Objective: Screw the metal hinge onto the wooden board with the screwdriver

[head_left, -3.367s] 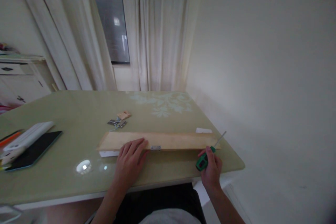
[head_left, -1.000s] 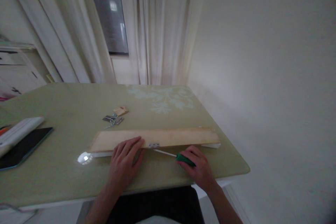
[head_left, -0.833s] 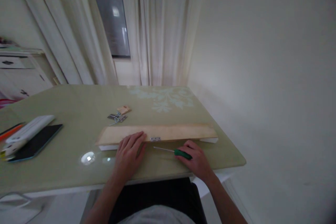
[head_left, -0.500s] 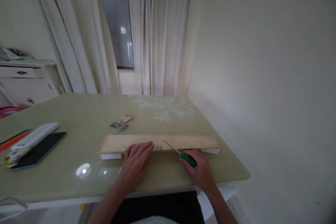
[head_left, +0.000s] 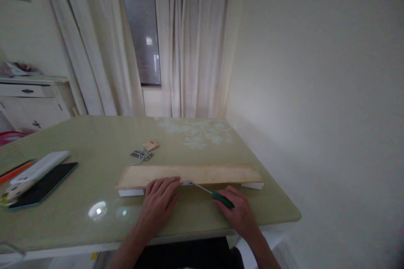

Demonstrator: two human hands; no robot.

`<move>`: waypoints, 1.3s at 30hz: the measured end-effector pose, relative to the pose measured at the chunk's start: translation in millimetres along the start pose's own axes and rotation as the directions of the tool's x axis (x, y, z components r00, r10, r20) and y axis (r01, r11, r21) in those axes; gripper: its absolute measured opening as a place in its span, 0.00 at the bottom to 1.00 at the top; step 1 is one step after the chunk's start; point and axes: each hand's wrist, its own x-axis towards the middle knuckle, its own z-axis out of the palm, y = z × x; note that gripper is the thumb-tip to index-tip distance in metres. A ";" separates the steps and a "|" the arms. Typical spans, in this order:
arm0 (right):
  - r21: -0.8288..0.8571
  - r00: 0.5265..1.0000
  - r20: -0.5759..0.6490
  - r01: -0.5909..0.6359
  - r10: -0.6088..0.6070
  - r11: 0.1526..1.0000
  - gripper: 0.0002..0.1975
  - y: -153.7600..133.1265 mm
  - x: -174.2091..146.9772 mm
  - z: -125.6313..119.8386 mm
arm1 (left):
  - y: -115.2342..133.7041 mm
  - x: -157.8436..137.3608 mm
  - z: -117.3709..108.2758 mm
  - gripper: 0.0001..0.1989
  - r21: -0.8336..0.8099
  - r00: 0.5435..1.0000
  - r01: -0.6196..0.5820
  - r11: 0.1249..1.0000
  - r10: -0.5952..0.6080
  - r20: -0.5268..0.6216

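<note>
A pale wooden board (head_left: 202,173) lies across white blocks (head_left: 131,192) near the front of the table. My left hand (head_left: 160,197) rests on the board's near edge, its fingers stretched out over the wood. Just right of those fingertips, a small metal hinge (head_left: 187,183) sits at the edge. My right hand (head_left: 236,210) is closed around the green handle of a screwdriver (head_left: 223,200). The shaft points left and its tip is at the hinge; whether it sits in a screw is too small to tell.
Behind the board lie small metal hardware pieces (head_left: 142,156) and a little wooden piece (head_left: 150,146). On the left are a black phone-like slab (head_left: 47,187), a long white object (head_left: 41,168) and an orange item (head_left: 15,171). A wall (head_left: 331,113) stands on the right.
The screwdriver tip has come down and left from above the board to the hinge, my right hand shifting slightly with it. My left hand keeps its place on the board.
</note>
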 end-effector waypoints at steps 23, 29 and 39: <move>0.145 0.967 -0.234 -0.067 0.100 0.987 0.15 10.2 -6.0 1.2 | -41.7 -2.2 -23.7 0.25 0.120 0.993 0.095 0.988 -0.103 0.065; 0.162 0.955 -0.270 -0.080 0.122 0.984 0.12 4.5 -3.8 -5.9 | -106.5 3.6 -55.6 0.35 0.221 0.918 0.181 0.958 -0.245 0.311; -0.042 0.981 0.034 0.190 -0.189 0.981 0.12 -7.8 -5.1 1.4 | -108.5 4.8 -51.0 0.37 0.310 0.887 0.142 0.940 -0.260 0.382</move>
